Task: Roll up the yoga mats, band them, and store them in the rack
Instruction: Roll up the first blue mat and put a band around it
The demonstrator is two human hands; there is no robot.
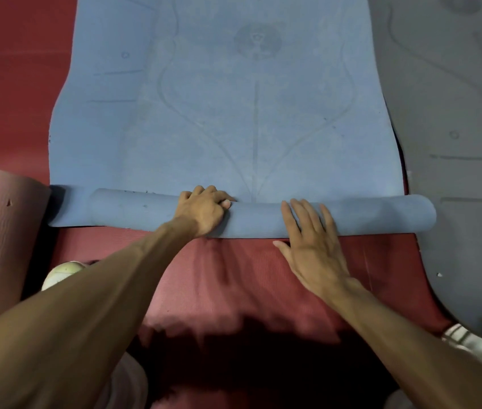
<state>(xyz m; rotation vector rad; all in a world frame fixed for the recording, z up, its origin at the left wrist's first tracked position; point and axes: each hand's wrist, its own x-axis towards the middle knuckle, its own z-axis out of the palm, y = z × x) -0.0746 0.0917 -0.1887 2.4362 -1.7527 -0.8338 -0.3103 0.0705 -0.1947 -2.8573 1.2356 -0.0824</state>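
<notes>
A blue yoga mat [222, 113] lies flat on a red mat, stretching away from me. Its near end is wound into a thin roll [381, 215] that runs across the view. My left hand [204, 209] grips the roll near its middle, fingers curled over the far side. My right hand [312, 237] lies flat on the roll with straight, spread fingers, its palm partly on the red mat. The roll's left end sits uneven, with one layer sticking out past the inner turns.
The red mat [233, 276] lies under the blue one and under my arms. A grey mat [464, 143] lies at the right, its near corner curled. A pink rolled mat [0, 231] lies at the left edge. Shoes show at lower left [62, 273] and lower right [467, 340].
</notes>
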